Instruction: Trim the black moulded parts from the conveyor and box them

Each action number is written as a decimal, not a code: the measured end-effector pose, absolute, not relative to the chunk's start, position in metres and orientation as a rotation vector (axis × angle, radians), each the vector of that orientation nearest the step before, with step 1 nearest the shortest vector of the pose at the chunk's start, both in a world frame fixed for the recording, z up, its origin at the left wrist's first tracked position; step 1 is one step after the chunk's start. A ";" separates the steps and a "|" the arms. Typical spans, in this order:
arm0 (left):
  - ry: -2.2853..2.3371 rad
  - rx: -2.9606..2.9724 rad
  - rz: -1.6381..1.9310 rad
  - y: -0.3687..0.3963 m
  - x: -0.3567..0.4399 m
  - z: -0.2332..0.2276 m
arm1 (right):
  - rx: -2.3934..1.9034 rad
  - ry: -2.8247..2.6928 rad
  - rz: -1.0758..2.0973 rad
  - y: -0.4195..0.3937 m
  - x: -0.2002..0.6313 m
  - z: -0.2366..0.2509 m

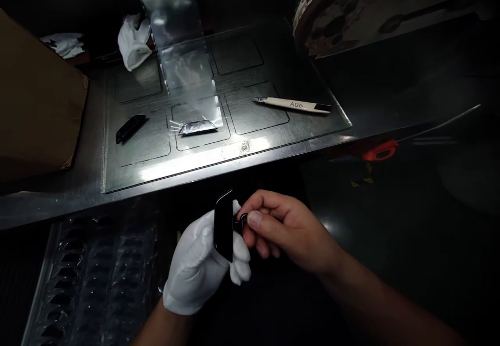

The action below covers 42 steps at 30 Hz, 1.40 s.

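The gloved left hand holds a glossy black piece before the tabletop, fingers curled around it. The bare right hand has its fingers pinched on a small black part just beside that piece. Beyond, on the tabletop, lie another black piece, clear film and a pale knife marked A06.

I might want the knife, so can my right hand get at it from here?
Probably yes: nothing covers the knife or seems to block the way, but your right hand would likely need to release the black bit it pinches first.
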<state>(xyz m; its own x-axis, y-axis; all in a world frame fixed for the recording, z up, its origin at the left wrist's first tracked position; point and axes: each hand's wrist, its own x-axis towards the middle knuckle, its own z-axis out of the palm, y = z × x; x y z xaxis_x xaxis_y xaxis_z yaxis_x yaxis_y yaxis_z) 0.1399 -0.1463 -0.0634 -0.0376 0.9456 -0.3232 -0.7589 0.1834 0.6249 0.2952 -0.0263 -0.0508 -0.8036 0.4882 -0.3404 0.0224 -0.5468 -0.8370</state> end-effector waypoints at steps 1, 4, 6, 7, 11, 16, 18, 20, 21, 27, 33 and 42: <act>0.833 0.255 1.375 -0.145 0.141 -0.063 | -0.796 -1.400 2.269 -0.026 0.297 -0.052; 0.916 0.129 1.337 -0.141 0.145 -0.062 | -0.610 -1.774 1.685 -0.020 0.304 -0.055; 0.895 0.131 1.391 -0.140 0.148 -0.062 | -0.447 -1.952 1.457 -0.015 0.309 -0.058; 0.867 0.157 1.411 -0.140 0.150 -0.062 | -0.390 -2.000 1.424 -0.012 0.311 -0.059; 0.781 0.242 1.417 -0.136 0.157 -0.065 | -0.319 -2.051 1.442 -0.007 0.322 -0.060; 0.748 0.268 1.452 -0.131 0.167 -0.067 | -0.596 -1.823 1.836 -0.010 0.329 -0.056; 0.783 0.284 1.449 -0.130 0.169 -0.066 | -0.750 -1.657 2.087 -0.011 0.327 -0.057; 0.875 0.293 1.401 -0.131 0.169 -0.064 | -0.800 -1.535 2.287 -0.011 0.324 -0.059; 0.931 0.292 1.368 -0.132 0.168 -0.063 | -0.794 -1.498 2.356 -0.010 0.322 -0.060; 1.409 0.420 1.192 -0.135 0.151 -0.051 | -0.795 -1.980 1.812 -0.015 0.314 -0.058; 1.551 0.448 1.196 -0.134 0.141 -0.057 | -0.695 -2.186 1.423 -0.018 0.299 -0.057; 0.877 0.310 1.552 -0.172 0.094 -0.054 | 0.052 -2.485 1.051 0.012 0.229 -0.025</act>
